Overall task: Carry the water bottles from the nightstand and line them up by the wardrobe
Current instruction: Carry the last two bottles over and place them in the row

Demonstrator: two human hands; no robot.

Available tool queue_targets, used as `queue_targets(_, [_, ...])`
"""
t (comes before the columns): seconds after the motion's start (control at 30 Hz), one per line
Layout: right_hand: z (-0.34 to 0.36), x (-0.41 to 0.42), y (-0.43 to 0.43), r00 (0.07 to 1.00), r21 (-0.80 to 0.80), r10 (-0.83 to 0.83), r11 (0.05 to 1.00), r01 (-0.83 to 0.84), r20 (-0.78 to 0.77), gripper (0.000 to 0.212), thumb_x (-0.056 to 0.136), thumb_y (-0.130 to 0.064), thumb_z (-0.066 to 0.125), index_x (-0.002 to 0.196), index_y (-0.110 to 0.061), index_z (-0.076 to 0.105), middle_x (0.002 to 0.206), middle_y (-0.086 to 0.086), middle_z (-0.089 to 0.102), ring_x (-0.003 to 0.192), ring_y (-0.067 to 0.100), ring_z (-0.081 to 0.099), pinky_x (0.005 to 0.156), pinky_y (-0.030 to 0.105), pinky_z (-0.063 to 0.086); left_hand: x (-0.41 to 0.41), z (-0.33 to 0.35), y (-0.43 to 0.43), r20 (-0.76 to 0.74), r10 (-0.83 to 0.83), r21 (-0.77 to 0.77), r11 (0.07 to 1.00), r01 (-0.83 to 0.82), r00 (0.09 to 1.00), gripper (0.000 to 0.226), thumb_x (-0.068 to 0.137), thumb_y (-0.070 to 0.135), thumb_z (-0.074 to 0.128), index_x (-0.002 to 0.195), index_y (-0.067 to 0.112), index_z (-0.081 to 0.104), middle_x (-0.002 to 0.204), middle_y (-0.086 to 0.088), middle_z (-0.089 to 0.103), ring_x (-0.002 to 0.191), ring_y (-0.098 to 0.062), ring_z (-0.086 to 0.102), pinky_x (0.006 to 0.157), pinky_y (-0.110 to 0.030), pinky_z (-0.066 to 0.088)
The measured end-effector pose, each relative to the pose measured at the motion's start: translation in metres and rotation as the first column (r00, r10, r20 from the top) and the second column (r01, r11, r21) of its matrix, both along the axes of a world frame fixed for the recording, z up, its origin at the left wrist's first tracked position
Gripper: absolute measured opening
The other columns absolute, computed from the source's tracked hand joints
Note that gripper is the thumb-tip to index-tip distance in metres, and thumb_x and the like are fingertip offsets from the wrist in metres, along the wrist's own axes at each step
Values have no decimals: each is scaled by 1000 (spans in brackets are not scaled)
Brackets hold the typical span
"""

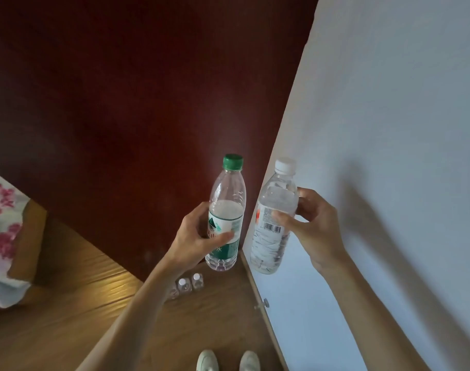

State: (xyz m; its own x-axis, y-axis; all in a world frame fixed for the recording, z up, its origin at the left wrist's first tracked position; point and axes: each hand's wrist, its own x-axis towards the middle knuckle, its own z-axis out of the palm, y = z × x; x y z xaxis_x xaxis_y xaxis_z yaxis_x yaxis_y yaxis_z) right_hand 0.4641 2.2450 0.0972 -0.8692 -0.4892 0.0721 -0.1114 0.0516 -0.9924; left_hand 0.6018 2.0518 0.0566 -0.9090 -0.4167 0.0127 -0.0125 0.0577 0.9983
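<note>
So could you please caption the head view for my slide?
Left hand and right hand hold two water bottles above others on the floor.

Dark red panel; white wall; wood floor.

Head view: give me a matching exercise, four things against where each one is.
Things:
1. green-capped bottle
2. white-capped bottle
3. small bottles
4. floral bedding

Places:
A. far left of the frame
B. in the right hand
C. standing on the floor
D. in the left hand

Pairs: 1-D, 2-B, 3-C, 4-A
</note>
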Motion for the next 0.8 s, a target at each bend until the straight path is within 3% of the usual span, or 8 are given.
queue_targets(0.07, [-12, -6, -13, 1000, 11, 7, 1000, -7, 9, 44, 63, -16, 87, 103, -13, 69, 96, -3, 76, 89, 17, 72, 75, 25, 57, -4, -10, -5, 23, 33, 16, 999, -33, 999, 58, 68, 25, 84, 118, 9, 57, 102, -8, 73, 94, -24, 72, 80, -37, 60])
queue_targets(0.23, [-48, -23, -37, 992, 27, 106, 994, -108, 63, 45, 67, -9, 89, 106, -13, 66, 98, -4, 74, 94, 16, 71, 72, 23, 56, -14, -36, -12, 76, 172, 28, 984, -174, 982, 59, 67, 25, 83, 116, 7, 56, 100, -9, 73, 92, -25, 72, 79, -37, 61])
queue_targets(0.37, [-74, -31, -50, 973, 95, 224, 969, -229, 62, 53, 64, -21, 89, 110, -15, 64, 101, -4, 73, 99, 16, 69, 76, 26, 59, -21, -63, -19, 145, 262, 9, 964, -266, 954, 48, 73, 4, 84, 112, 8, 57, 96, -6, 74, 88, -22, 72, 76, -33, 61])
queue_targets(0.53, [-117, -47, -61, 934, 165, 344, 920, -355, 92, 59, 68, 1, 87, 121, -9, 62, 110, 0, 73, 103, 7, 67, 76, 13, 53, -23, -104, -21, 167, 368, -49, 930, -365, 915, 56, 68, 6, 86, 114, 7, 55, 100, -7, 74, 91, -21, 73, 77, -37, 61])
queue_targets(0.6, [-135, -54, -65, 922, 188, 371, 903, -386, 111, 59, 67, 3, 86, 120, -7, 63, 109, 0, 73, 101, 5, 67, 76, 12, 52, -22, -123, -20, 171, 400, -63, 917, -395, 901, 56, 68, 1, 86, 115, 5, 54, 101, -8, 72, 91, -23, 72, 77, -39, 61])
queue_targets(0.8, [-195, -65, -72, 907, 280, 400, 863, -420, 130, 59, 65, 1, 88, 115, -15, 61, 104, -15, 71, 102, 5, 66, 78, 10, 52, -17, -184, -20, 210, 432, -108, 902, -419, 877, 60, 67, 17, 84, 119, 11, 53, 105, -4, 72, 95, -24, 71, 78, -45, 61])
